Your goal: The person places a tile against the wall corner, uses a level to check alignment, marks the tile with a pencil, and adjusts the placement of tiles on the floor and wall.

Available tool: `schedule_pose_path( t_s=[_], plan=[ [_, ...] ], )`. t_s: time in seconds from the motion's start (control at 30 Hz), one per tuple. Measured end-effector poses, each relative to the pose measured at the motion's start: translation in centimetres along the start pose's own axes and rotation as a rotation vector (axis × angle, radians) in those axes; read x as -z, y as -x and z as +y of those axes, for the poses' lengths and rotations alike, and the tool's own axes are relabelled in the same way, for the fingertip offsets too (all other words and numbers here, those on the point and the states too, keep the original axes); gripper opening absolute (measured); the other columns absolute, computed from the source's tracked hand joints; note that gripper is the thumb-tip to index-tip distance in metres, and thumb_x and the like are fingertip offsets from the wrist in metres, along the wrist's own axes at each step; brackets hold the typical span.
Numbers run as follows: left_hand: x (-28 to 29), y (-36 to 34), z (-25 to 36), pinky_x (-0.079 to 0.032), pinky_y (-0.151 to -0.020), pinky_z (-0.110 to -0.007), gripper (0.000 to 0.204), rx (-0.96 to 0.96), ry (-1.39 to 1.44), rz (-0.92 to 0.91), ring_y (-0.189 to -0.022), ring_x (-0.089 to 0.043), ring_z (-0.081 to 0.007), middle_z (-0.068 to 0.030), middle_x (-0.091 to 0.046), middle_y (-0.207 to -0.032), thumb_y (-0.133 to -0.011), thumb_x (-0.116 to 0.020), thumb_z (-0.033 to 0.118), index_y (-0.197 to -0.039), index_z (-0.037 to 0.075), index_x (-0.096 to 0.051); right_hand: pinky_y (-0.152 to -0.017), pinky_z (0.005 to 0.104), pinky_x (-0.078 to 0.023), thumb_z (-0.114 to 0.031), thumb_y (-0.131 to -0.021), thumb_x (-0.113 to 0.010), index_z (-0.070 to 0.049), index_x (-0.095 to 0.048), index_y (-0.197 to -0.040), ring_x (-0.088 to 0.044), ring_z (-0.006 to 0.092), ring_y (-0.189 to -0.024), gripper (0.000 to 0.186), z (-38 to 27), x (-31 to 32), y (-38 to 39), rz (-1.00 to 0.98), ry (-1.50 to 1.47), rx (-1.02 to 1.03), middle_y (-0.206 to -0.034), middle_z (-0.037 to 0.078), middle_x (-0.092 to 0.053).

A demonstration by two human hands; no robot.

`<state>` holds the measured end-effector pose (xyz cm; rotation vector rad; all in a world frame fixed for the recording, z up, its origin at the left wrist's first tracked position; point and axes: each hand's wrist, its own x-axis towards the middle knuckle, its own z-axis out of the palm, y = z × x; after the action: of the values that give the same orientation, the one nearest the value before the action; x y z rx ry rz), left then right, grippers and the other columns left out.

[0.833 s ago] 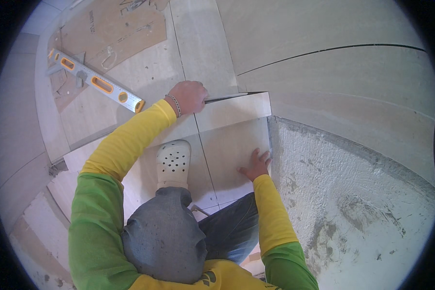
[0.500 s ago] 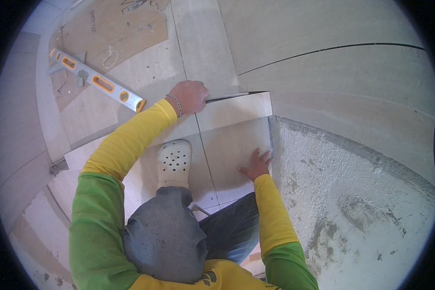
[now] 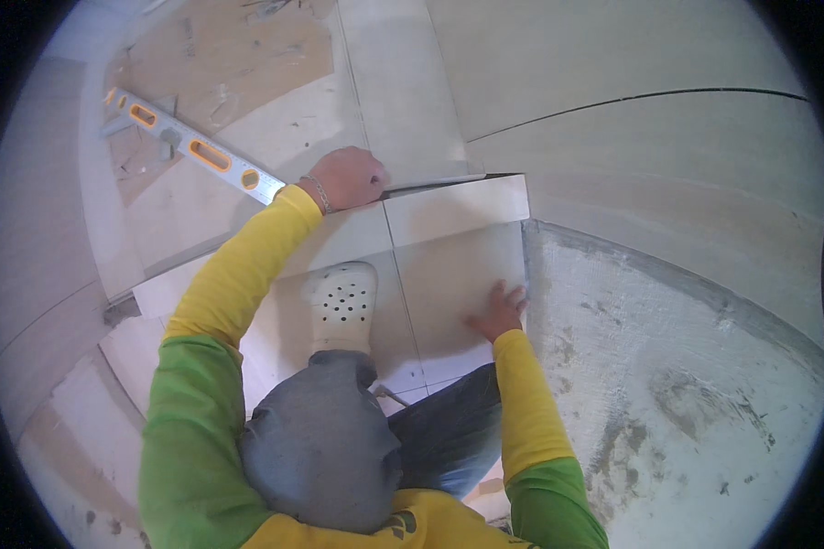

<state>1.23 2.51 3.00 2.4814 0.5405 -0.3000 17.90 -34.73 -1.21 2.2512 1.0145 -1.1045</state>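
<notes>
My left hand [image 3: 346, 179] is closed at the front edge of the upper step, its fingertips hidden. Just to its right, a pale floor tile [image 3: 410, 101] has its front edge above a dark narrow gap. Below that gap, a pale riser tile [image 3: 458, 209] faces me. Lower down, my right hand [image 3: 499, 313] rests with fingers spread on the lower tread tile [image 3: 444, 270], near its right edge, holding nothing. My foot in a white perforated clog [image 3: 346, 302] stands on the same step, left of the seam.
A spirit level [image 3: 201, 151] with orange-framed openings lies on the upper floor, its near end by my left wrist. Cardboard [image 3: 247, 55] with scraps on it lies beyond. Rough, white-smeared plaster [image 3: 650, 366] borders the step on the right, below large wall panels [image 3: 632, 137].
My left hand has slid slightly left along the step edge, past the riser seam. My right hand stays on the tread tile. The whole view has shifted a little.
</notes>
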Motion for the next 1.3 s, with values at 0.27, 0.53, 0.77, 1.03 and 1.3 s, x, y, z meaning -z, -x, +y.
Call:
schedule_pose_path(
  t_s=[0.27, 0.53, 0.77, 1.03, 1.3],
  plan=[
    [0.0, 3.1, -4.1, -0.051, -0.071, -0.043, 0.02, 0.115, 0.226, -0.086, -0.075, -0.063, -0.0361, -0.019, -0.067, -0.085, -0.076, -0.06, 0.023, -0.078, 0.006, -0.07, -0.112, 0.0637, -0.004, -0.062, -0.071, -0.069, 0.01, -0.012, -0.146, -0.004, 0.056, -0.139, 0.119, 0.1, 0.3, 0.3, 0.002, -0.023, 0.003, -0.15, 0.033, -0.019],
    [-0.5, 5.0, -5.1, -0.049, -0.071, -0.045, 0.022, 0.115, 0.215, 0.014, -0.073, -0.06, -0.0369, -0.0182, -0.064, -0.075, -0.074, -0.06, 0.028, -0.074, 0.007, -0.067, -0.115, 0.0555, -0.011, -0.052, -0.064, -0.08, -0.01, -0.007, -0.152, 0.007, 0.0601, -0.137, 0.122, 0.9, -0.6, 0.3, -0.001, -0.33, -0.086, -0.149, 0.04, 0.006],
    [-1.0, 5.8, -4.5, -0.05, -0.069, -0.044, 0.024, 0.108, 0.037, 0.069, -0.072, -0.061, -0.0363, -0.0181, -0.062, -0.074, -0.074, -0.066, 0.029, -0.076, 0.006, -0.071, -0.114, 0.0585, -0.012, -0.057, -0.063, -0.079, -0.01, -0.006, -0.152, 0.005, 0.0614, -0.136, 0.124, 1.3, -1.7, -0.6, 0.019, -0.182, -0.069, -0.149, 0.04, 0.006],
    [-2.0, 6.7, -4.3, -0.051, -0.069, -0.045, 0.016, 0.169, 0.096, 0.185, -0.073, -0.062, -0.0351, -0.0158, -0.062, -0.077, -0.073, -0.063, 0.022, -0.069, 0.007, -0.065, -0.113, 0.0559, -0.018, -0.059, -0.057, -0.081, -0.012, -0.008, -0.153, 0.008, 0.0599, -0.137, 0.129, 0.8, -0.6, 0.4, 0.017, -0.316, -0.092, -0.151, 0.038, 0.006],
    [-3.1, 7.6, -3.8, -0.05, -0.063, -0.041, 0.013, 0.145, 0.137, 0.282, -0.068, -0.061, -0.0304, -0.0104, -0.059, -0.072, -0.074, -0.064, 0.019, -0.07, 0.008, -0.065, -0.113, 0.0551, -0.019, -0.062, -0.057, -0.081, -0.012, -0.012, -0.152, 0.008, 0.0571, -0.138, 0.128, 0.8, -0.8, 0.3, 0.022, -0.345, -0.11, -0.151, 0.037, 0.007]
  ],
)
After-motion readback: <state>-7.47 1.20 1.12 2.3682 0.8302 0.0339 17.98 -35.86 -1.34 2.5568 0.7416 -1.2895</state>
